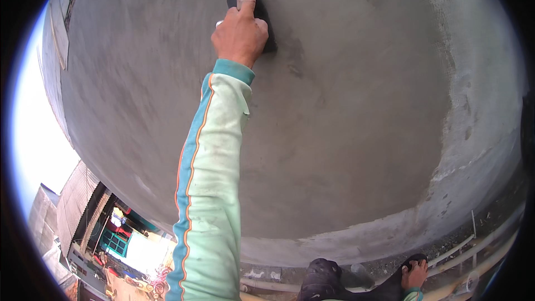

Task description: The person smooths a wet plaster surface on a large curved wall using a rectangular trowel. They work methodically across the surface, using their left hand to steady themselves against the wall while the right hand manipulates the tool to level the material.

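Note:
A broad grey plaster wall (340, 117) fills most of the head view, its surface damp and smeared. High on it, my left hand (241, 36) is closed around a black plastering float (270, 39), with one finger stretched along its top. The float's dark flat plate lies against the plaster; its grip is mostly hidden under my hand. My left arm reaches far up, in a pale green sleeve with a blue stripe. Down at the lower right, my right hand (415, 275) rests on my dark-trousered knee (409, 262), fingers spread and holding no tool.
A lighter, rougher strip of wall (465, 117) borders the damp plaster on the right and below. Bamboo poles (473, 276) run beside my legs at the lower right. Far down at the left are a corrugated roof (78, 200) and a house with a teal window (115, 242).

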`<move>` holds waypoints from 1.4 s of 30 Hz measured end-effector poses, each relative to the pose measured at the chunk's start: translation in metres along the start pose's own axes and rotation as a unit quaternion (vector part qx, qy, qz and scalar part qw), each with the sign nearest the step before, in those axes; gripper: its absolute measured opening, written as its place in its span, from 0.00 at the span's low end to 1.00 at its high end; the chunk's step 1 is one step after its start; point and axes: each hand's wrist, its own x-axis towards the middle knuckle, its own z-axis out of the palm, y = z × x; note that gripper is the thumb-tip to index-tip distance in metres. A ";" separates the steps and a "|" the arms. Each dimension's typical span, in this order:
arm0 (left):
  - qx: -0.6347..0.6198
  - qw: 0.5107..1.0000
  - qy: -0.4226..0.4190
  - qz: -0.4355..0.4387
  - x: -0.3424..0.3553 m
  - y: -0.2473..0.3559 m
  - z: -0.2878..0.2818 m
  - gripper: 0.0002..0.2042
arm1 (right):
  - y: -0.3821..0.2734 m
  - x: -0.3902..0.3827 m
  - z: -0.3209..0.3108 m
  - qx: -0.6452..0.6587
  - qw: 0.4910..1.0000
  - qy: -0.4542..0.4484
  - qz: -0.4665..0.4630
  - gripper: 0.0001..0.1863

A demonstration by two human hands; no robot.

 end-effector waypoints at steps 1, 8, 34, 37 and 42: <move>0.010 0.998 -0.042 -0.037 0.015 -0.004 -0.008 0.33 | 0.000 0.000 -0.001 0.013 1.000 -0.013 -0.010 0.21; -0.032 0.990 -0.108 -0.080 -0.079 0.023 -0.022 0.37 | 0.002 0.001 -0.012 -0.065 0.995 -0.049 -0.053 0.23; 0.006 0.998 0.013 -0.063 0.092 -0.007 -0.017 0.26 | -0.009 0.003 -0.029 -0.078 0.993 -0.049 -0.069 0.26; 0.020 0.999 0.016 -0.020 0.053 0.003 -0.022 0.27 | -0.008 0.004 -0.030 -0.069 0.993 -0.069 -0.062 0.26; -0.008 0.993 0.015 -0.115 0.119 -0.045 -0.028 0.28 | -0.008 0.005 -0.031 -0.094 0.993 -0.063 -0.043 0.24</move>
